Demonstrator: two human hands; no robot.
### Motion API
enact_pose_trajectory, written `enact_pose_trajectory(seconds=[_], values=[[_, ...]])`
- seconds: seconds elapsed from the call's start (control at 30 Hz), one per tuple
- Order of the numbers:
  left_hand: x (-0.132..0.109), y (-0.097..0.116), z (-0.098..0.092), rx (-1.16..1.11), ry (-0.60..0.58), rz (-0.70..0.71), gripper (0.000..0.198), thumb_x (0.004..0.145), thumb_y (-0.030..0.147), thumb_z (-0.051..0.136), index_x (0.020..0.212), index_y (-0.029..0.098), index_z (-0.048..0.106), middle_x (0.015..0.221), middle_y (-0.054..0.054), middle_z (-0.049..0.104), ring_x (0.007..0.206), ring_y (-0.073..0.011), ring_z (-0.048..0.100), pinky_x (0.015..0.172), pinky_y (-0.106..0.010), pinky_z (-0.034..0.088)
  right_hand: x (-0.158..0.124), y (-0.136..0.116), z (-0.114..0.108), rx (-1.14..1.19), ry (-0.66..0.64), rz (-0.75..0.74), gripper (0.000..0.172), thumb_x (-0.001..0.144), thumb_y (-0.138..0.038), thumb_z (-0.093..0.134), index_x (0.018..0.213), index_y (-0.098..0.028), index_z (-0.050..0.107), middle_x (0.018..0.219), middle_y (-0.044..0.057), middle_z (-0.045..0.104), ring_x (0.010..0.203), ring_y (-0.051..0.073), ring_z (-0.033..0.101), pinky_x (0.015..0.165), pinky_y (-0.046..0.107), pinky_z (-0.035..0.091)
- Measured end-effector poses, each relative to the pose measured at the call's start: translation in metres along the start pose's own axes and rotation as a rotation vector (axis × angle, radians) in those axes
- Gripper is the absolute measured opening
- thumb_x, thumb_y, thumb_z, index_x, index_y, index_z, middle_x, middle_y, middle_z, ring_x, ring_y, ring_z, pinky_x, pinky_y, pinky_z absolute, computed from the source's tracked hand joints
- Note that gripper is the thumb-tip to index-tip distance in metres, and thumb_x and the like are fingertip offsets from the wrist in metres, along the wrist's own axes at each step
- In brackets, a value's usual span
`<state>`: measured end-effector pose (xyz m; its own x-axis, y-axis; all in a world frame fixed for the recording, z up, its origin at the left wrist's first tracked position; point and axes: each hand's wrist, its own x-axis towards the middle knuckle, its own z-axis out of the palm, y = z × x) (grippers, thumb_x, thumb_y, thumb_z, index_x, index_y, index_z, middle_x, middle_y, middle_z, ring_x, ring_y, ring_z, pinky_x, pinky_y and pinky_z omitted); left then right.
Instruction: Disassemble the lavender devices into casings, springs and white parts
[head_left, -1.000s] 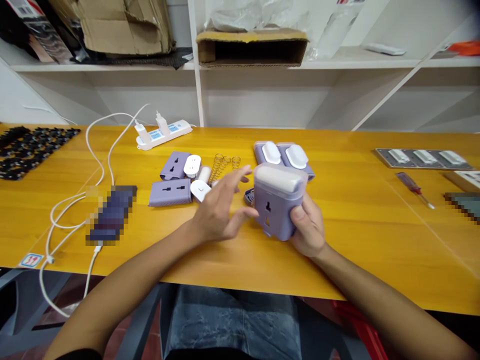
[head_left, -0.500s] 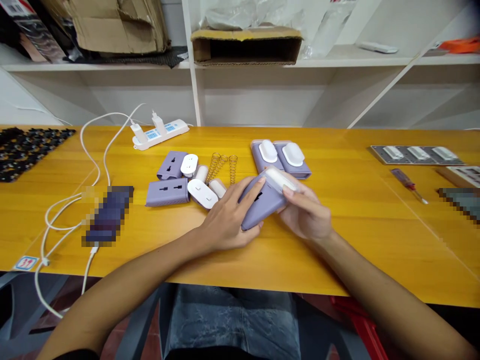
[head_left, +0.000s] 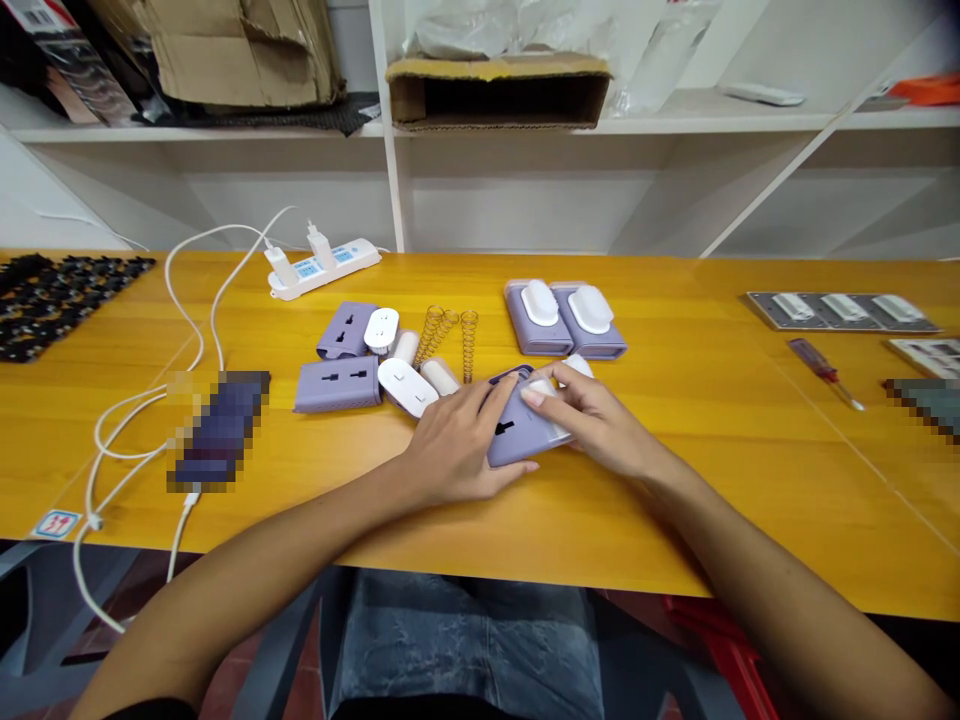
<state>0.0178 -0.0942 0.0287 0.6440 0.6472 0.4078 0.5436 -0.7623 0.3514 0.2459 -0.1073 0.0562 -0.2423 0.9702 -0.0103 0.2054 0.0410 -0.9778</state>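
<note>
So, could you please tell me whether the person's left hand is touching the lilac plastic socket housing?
Touching: the head view shows the left hand resting on the lilac plastic socket housing, its fingers lying across the housing's upper edge.

Expect even, bright light from overhead across the view, with a soft sheen on the yellow tabletop (head_left: 645,530) below your hands. Your left hand (head_left: 457,440) and right hand (head_left: 600,425) cast only faint, soft shadows and show no motion blur. Wide-angle distortion bends the white shelving (head_left: 750,125) beyond your hands. A pixelated block (head_left: 219,430) obscures detail left of your hands; a pixelated patch (head_left: 921,408) does so far to their right.
</note>
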Motion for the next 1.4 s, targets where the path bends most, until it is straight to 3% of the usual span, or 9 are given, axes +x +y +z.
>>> enact_pose_trajectory(seconds=[0.13, 0.33, 0.47, 0.6, 0.93, 1.0, 1.17, 1.4], values=[[0.001, -0.003, -0.003, -0.032, -0.040, 0.021, 0.097, 0.089, 0.055, 0.079, 0.166, 0.016, 0.034, 0.146, -0.023, 0.066, 0.127, -0.0426, 0.072, 0.092, -0.054, 0.066, 0.001, 0.001, -0.004, 0.066, -0.074, 0.006, 0.045, 0.097, -0.066, 0.075, 0.103, -0.024, 0.063, 0.069, -0.005, 0.053, 0.054, 0.011, 0.045, 0.046, 0.025, 0.035], [0.004, -0.009, -0.003, -0.076, -0.087, 0.038, 0.095, 0.087, 0.056, 0.078, 0.163, 0.018, 0.036, 0.143, -0.022, 0.068, 0.123, -0.0429, 0.073, 0.091, -0.056, 0.066, 0.006, 0.006, -0.012, 0.115, -0.199, 0.078, 0.051, 0.097, -0.068, 0.074, 0.116, -0.022, 0.066, 0.064, -0.007, 0.055, 0.049, 0.011, 0.047, 0.041, 0.024, 0.038], [0.006, -0.005, -0.005, -0.071, -0.102, 0.016, 0.093, 0.088, 0.056, 0.077, 0.162, 0.017, 0.036, 0.144, -0.022, 0.067, 0.126, -0.0433, 0.072, 0.095, -0.059, 0.065, 0.009, 0.004, -0.014, 0.103, -0.169, 0.095, 0.049, 0.094, -0.067, 0.079, 0.105, -0.021, 0.065, 0.058, -0.008, 0.053, 0.045, 0.009, 0.044, 0.039, 0.021, 0.033], [0.007, -0.004, -0.007, -0.072, -0.143, 0.016, 0.093, 0.087, 0.057, 0.078, 0.161, 0.017, 0.039, 0.143, -0.023, 0.068, 0.125, -0.0434, 0.073, 0.099, -0.061, 0.064, 0.012, 0.005, -0.018, 0.141, -0.231, 0.091, 0.046, 0.095, -0.064, 0.079, 0.101, -0.021, 0.062, 0.057, -0.009, 0.054, 0.043, 0.008, 0.044, 0.039, 0.019, 0.033], [0.007, -0.013, -0.012, -0.138, -0.195, 0.036, 0.094, 0.088, 0.058, 0.078, 0.163, 0.015, 0.042, 0.146, -0.024, 0.068, 0.129, -0.0434, 0.071, 0.104, -0.063, 0.060, 0.016, 0.014, -0.034, 0.303, -0.401, 0.161, 0.040, 0.097, -0.053, 0.080, 0.113, -0.020, 0.065, 0.068, -0.004, 0.066, 0.050, 0.012, 0.059, 0.044, 0.022, 0.047], [0.006, -0.015, -0.014, -0.183, -0.196, 0.041, 0.095, 0.087, 0.062, 0.079, 0.163, 0.017, 0.045, 0.150, -0.024, 0.067, 0.132, -0.0430, 0.070, 0.109, -0.063, 0.058, 0.016, 0.010, -0.042, 0.330, -0.372, 0.138, 0.042, 0.097, -0.054, 0.079, 0.114, -0.018, 0.067, 0.067, -0.002, 0.068, 0.049, 0.013, 0.059, 0.041, 0.023, 0.045], [0.004, -0.012, -0.016, -0.176, -0.226, 0.033, 0.096, 0.088, 0.061, 0.079, 0.164, 0.015, 0.043, 0.156, -0.025, 0.063, 0.142, -0.0450, 0.063, 0.116, -0.065, 0.054, 0.013, 0.003, -0.059, 0.296, -0.155, 0.073, 0.040, 0.092, -0.055, 0.082, 0.102, -0.018, 0.069, 0.057, -0.002, 0.064, 0.037, 0.010, 0.045, 0.032, 0.023, 0.030], [0.005, -0.008, -0.015, -0.138, -0.227, 0.036, 0.094, 0.088, 0.060, 0.079, 0.163, 0.019, 0.040, 0.150, -0.023, 0.066, 0.136, -0.0433, 0.066, 0.109, -0.063, 0.058, 0.011, 0.007, -0.051, -0.009, -0.039, 0.141, 0.048, 0.090, -0.067, 0.082, 0.096, -0.022, 0.068, 0.053, -0.005, 0.058, 0.038, 0.011, 0.046, 0.032, 0.023, 0.029]])
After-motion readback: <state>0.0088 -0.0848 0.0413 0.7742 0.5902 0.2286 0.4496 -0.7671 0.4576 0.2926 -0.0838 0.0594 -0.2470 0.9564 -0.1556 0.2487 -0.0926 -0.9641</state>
